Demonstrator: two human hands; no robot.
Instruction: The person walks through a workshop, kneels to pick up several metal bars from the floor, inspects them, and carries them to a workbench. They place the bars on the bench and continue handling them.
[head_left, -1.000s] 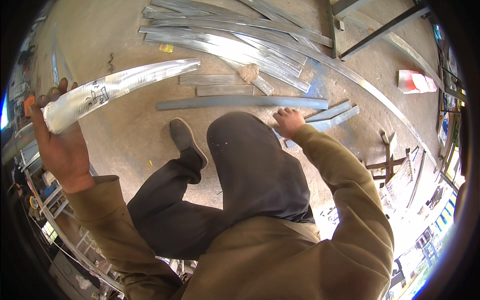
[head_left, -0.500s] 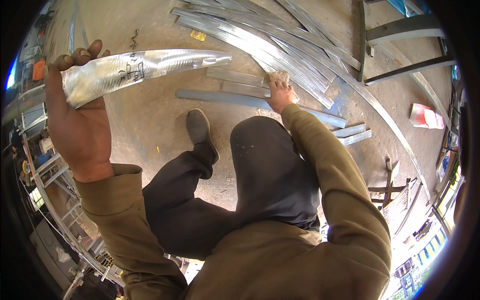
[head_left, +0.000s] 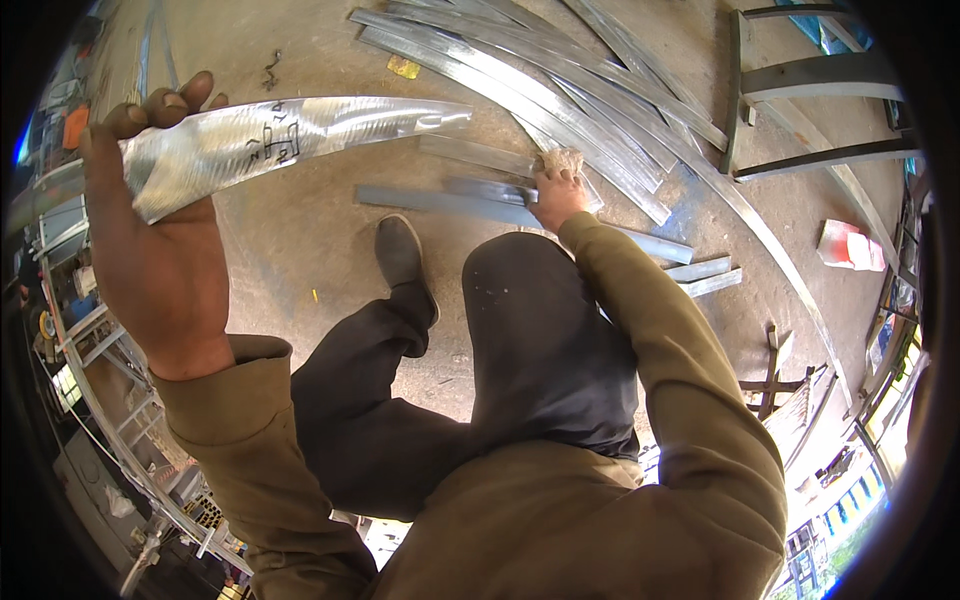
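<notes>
Raised at the left, my left hand [head_left: 160, 270] grips a wide, shiny flat metal bar [head_left: 330, 125] between thumb and fingers. Its face carries swirled grinding marks and a black hand-drawn sketch. Down near the floor, my right hand [head_left: 558, 198] is closed over the right end of a short flat bar [head_left: 490, 190]. A crumpled tan lump [head_left: 560, 161] shows just beyond those fingers; whether it is a rag, and whether I grip it too, is unclear. Beside that hand lie another short bar [head_left: 470, 152] and a longer grey bar [head_left: 430, 198].
Many long metal strips [head_left: 520, 85] lie piled on the floor ahead. Two short bar pieces [head_left: 705, 272] are right of my knee. A dark metal frame [head_left: 820, 78] stands at the far right, near a red-and-white piece [head_left: 850, 246]. A rack [head_left: 110, 350] lines the left side.
The short bar under my right hand has tilted and shifted slightly toward me, its face now darker. My left hand still holds the wide bar in nearly the same place.
</notes>
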